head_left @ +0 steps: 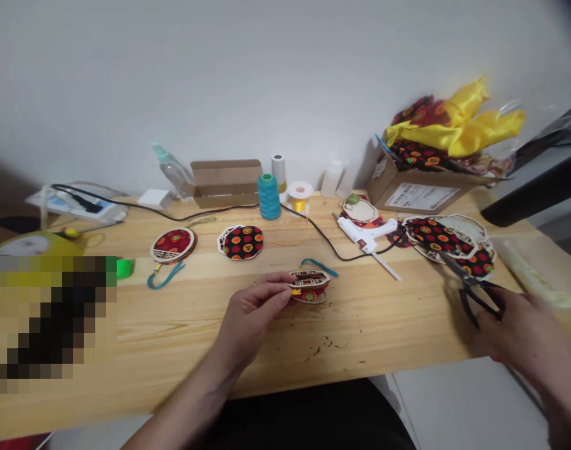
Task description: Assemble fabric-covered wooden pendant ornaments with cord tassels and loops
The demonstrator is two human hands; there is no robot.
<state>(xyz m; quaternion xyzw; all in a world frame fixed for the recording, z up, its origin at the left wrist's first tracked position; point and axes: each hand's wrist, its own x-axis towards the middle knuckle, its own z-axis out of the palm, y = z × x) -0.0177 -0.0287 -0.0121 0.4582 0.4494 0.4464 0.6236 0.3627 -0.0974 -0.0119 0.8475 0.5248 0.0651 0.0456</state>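
Note:
Between the thumb and fingers of my left hand (254, 309) is a small pouch (312, 289) with a pale lattice-cut rim and red patterned fabric. A bit of yellow thread shows at my thumb, and a blue cord (320, 265) lies just behind the pouch. Over at the right, my right hand (520, 325) is closed around the handles of black scissors (475, 284). Their blades point toward a pile of patterned fabric pieces and pale frames (447, 237). Dark scraps (326, 344) lie on the wood in front of the pouch.
A white glue gun (367, 237) lies behind the pouch, its black cable crossing the table. Farther left are a round red piece (174, 245) and a dark floral piece (241, 242). A teal thread cone (269, 197) and a cardboard box of fabric (414, 184) stand near the wall.

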